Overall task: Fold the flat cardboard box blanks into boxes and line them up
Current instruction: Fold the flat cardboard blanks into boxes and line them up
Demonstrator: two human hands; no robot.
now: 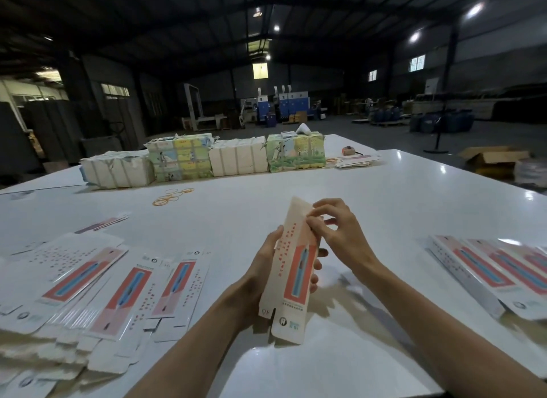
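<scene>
A worker folds a box (296, 267) above a white bench (384, 196) in a dim warehouse hall. The left grip (266, 258) wraps the box about its middle, thumb on the left edge and fingers curled round behind to show at the right edge, apparently to steady it while its far end is worked. The right grip (334, 228) pinches the upper right edge near the far end, thumb and fingertips closed on the card, seemingly to crease or tuck a flap there; the flap itself is too hidden to be sure.

The box appears held clear of the bench, between the two forearms, its printed red-and-blue face turned toward the wearer. Its long axis runs away from the person: the near end, with loose flaps and a slot, points down toward the body, and the far end tilts up and away toward the bundles (207, 160) at the bench's far side.

Flat blanks (88, 282) lie fanned in a pile at the left, near the left arm, likely the supply. Finished boxes (488, 267) lie side by side at the right, probably the line the task calls for. Rubber bands (171, 197) lie loose beyond the hands, short of the bundles.
</scene>
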